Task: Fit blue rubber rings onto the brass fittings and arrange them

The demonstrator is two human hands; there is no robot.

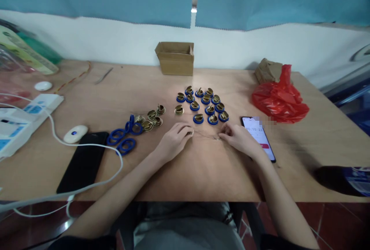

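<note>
My left hand [173, 140] rests on the wooden table [202, 165], fingers curled in a pinch on something small at its fingertips. My right hand [238, 136] lies opposite, also pinching. A thin wire-like piece [206, 137] stretches between the two hands. Just beyond the hands sits a cluster of several brass caps fitted in blue rings [205, 105]. Loose brass caps [152, 119] and empty blue rings [124, 136] lie to the left of my left hand.
A lit phone [260, 136] lies beside my right hand. A black phone [82, 161], white mouse [75, 133] and white cable [95, 182] are at left. A cardboard box [175, 58] and a red plastic bag [279, 97] stand farther back.
</note>
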